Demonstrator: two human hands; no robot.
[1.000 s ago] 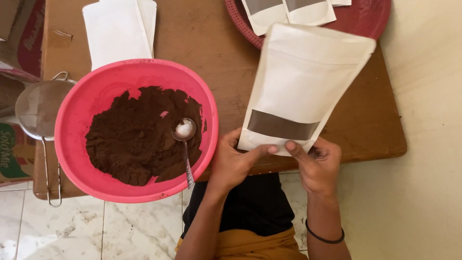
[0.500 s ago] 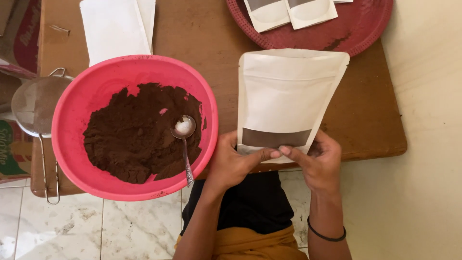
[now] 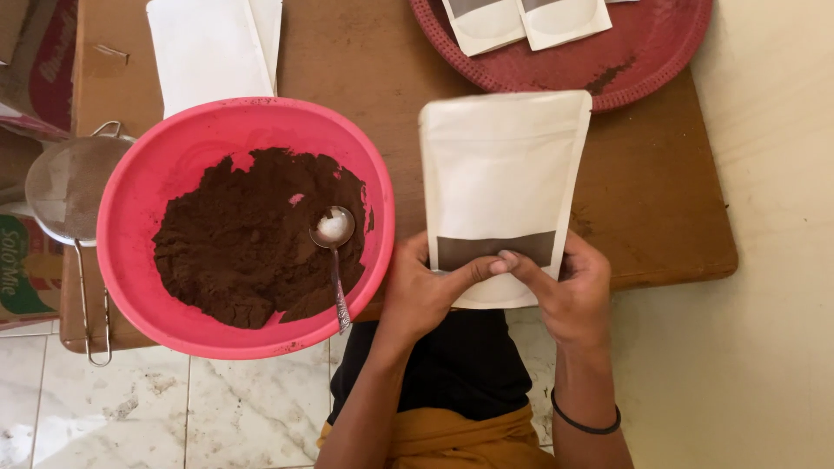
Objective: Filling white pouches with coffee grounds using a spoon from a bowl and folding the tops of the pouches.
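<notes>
Over the near edge of the wooden board (image 3: 660,217), both hands grip a white stand-up pouch (image 3: 499,174) by its bottom: left hand (image 3: 426,291) and right hand (image 3: 569,291) fingers pinched on it. Looks empty so far. Pink bowl (image 3: 174,156) of brown powder (image 3: 234,243) sits at the left edge, spoon (image 3: 334,252) resting in it, nothing scooped. Two pouches (image 3: 521,17) already on the red tray (image 3: 660,52), far right corner.

White pouch (image 3: 499,174) with dark window in hands, white pouches (image 3: 521,19) on red tray (image 3: 660,61)
</notes>
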